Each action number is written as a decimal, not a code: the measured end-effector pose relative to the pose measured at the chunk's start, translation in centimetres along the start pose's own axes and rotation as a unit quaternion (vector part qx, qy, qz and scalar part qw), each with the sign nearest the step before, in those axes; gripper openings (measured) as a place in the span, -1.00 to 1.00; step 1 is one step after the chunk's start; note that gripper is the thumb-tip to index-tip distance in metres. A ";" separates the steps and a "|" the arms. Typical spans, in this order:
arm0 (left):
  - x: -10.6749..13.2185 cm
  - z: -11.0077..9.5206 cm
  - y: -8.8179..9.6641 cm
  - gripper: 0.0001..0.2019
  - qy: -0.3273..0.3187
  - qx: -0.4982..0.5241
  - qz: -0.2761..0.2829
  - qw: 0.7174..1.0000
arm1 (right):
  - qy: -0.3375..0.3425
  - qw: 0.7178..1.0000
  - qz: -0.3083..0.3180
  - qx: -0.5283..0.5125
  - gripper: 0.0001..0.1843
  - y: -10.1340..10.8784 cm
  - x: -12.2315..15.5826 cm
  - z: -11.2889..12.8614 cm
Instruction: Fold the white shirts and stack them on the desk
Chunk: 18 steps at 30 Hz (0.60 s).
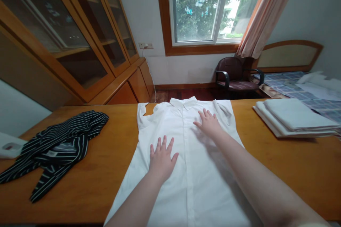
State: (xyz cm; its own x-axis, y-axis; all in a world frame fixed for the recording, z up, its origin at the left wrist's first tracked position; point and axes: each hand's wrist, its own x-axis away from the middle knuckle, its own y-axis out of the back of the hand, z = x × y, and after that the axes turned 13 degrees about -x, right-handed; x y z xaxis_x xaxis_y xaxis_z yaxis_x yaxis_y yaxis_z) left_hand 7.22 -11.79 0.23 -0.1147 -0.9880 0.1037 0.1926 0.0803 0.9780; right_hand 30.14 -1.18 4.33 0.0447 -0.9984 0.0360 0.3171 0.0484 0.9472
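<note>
A white button-up shirt (173,184) lies spread front side up on the wooden table, its collar (183,103) at the far edge. The sleeves are mostly out of sight, with a bit of white cloth folded at each shoulder. My left hand (162,161) is over the left half of the shirt front, fingers spread and palm down. Higher up, near the chest on the right side of the button placket, my right hand (209,123) also has its fingers apart over the fabric. Neither hand grips anything.
A crumpled black-and-white striped garment (64,147) lies on the table (106,177) at left, beside a white object (12,146). Folded white cloths (295,117) are stacked at right. Beyond the table are a chair (234,74), a bed (290,79) and glass-door cabinets (87,42).
</note>
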 end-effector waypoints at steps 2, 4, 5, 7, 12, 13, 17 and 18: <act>0.5 -0.2 0.1 -0.39 0.010 0.000 0.013 1.000 | 0.027 0.999 0.011 -0.015 -0.23 -1.5 -0.9 -0.2; 0.9 -0.2 0.5 -0.38 0.017 -0.002 0.031 0.999 | 0.039 0.998 0.034 -0.024 -0.24 -2.7 -0.9 -0.6; 1.0 -0.2 0.9 -0.38 0.015 -0.002 0.043 0.999 | 0.040 0.998 0.042 -0.026 -0.25 -3.2 -0.6 -0.9; 0.8 0.1 2.1 -0.36 -0.001 0.001 0.081 0.997 | 0.037 0.998 0.046 -0.027 -0.25 -3.9 0.2 -1.4; -3.5 1.2 6.3 -0.42 -0.032 0.043 0.159 0.986 | 0.015 0.999 0.031 -0.029 -0.24 -4.3 1.3 -1.8; -4.8 1.2 6.8 -0.45 -0.021 0.051 0.160 0.985 | 0.010 0.999 0.029 -0.030 -0.25 -4.4 1.4 -1.8; -8.9 1.0 5.7 -0.51 -0.008 0.044 -0.011 0.999 | 0.004 0.999 0.033 -0.034 -0.26 -4.1 1.7 -1.8; -9.4 1.0 4.9 -0.50 -0.017 0.037 -0.052 0.998 | 0.005 0.999 0.036 -0.034 -0.25 -3.9 1.7 -1.8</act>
State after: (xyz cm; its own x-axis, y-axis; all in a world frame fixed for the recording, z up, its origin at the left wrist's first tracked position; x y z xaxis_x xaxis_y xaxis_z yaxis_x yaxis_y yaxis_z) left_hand 8.32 -1.98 4.24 -0.1636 -0.9865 0.0062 0.1057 -0.0113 0.9943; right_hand 30.73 -3.03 0.12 0.0797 -0.9919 0.0987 0.3772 0.1217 0.9181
